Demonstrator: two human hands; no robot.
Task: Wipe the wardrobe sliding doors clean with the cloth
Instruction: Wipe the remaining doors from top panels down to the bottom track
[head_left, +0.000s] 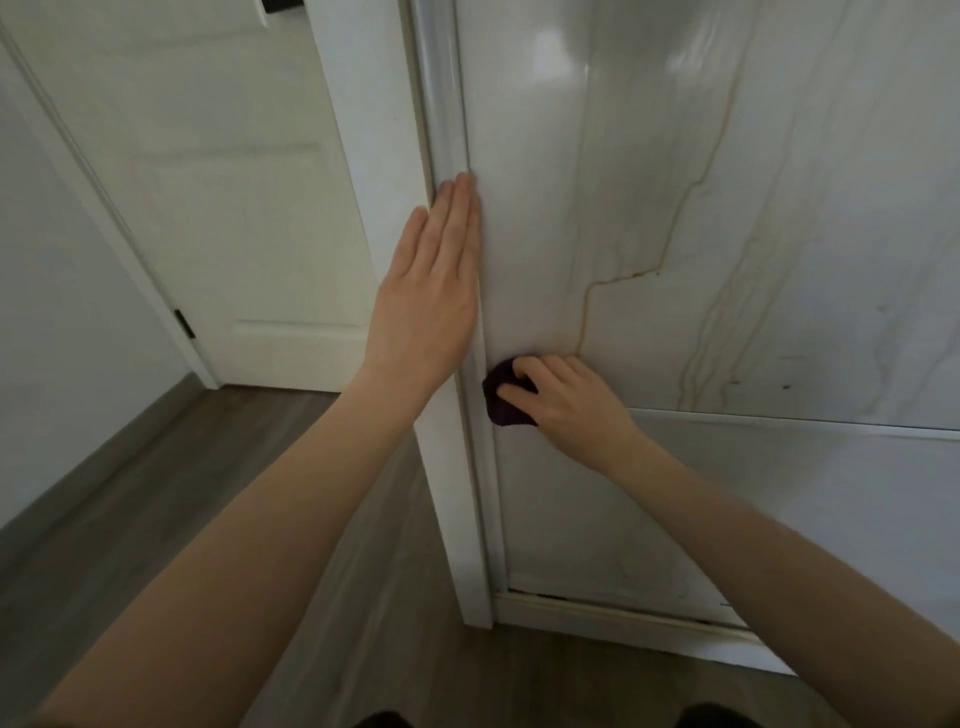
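The wardrobe sliding door (701, 234) is glossy white with brown marble-like veins and fills the right side of the view. A horizontal metal strip crosses it low down. My left hand (431, 291) lies flat with straight fingers against the door's left frame edge. Lower down, my right hand (561, 397) grips a small dark purple cloth (501, 400) and presses it on the door panel close to the frame, just above the strip.
A white wardrobe side post (400, 156) stands left of the door. Behind it is a white panelled room door (218, 182) with a black hinge. Grey wood flooring (130, 509) runs below, and the door's bottom track (623, 618) sits near the floor.
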